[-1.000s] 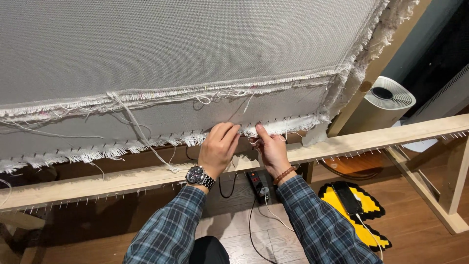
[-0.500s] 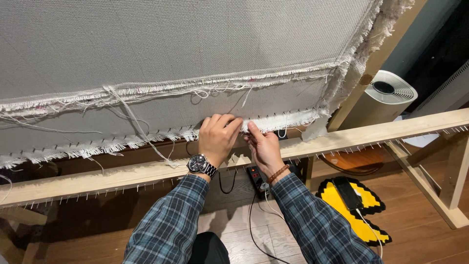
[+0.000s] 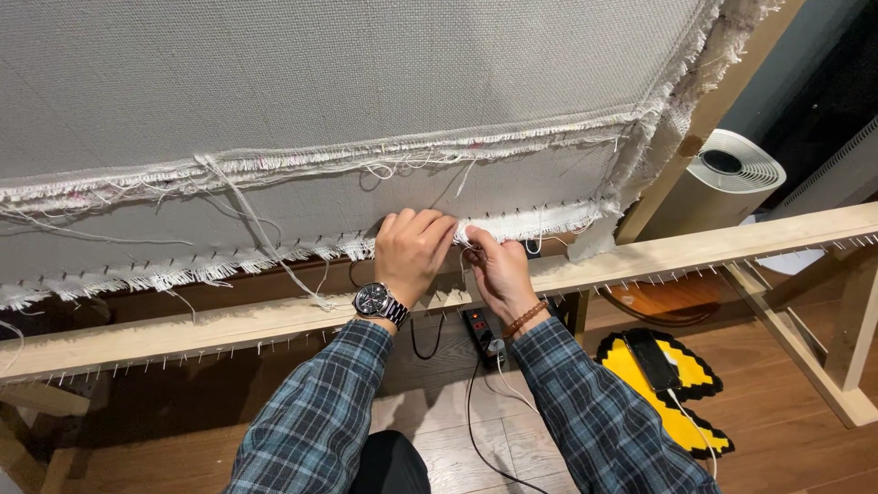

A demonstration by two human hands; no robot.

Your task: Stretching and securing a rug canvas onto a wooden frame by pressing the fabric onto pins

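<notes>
- Currently: left hand and right hand both pinch frayed cloth edge, fingers closed on it, at wooden frame
- Next likely needs firm downward pull onto nails

Both arms reach forward, close together; the left hand is curled, fingers bent, and the right hand pinches beside it.

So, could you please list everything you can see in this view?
backing cloth: one, grey, stretched on frame
frayed edge: one, white, along cloth's bottom
wooden rail: one, pale, with nails, below cloth
fan: one, white, right
power strip: one, black, on floor
mat: one, yellow and black, on floor
wristwatch: one, dark, left wrist
bead bracelet: one, brown, right wrist
left hand: gripping frayed edge
right hand: pinching frayed edge
</notes>
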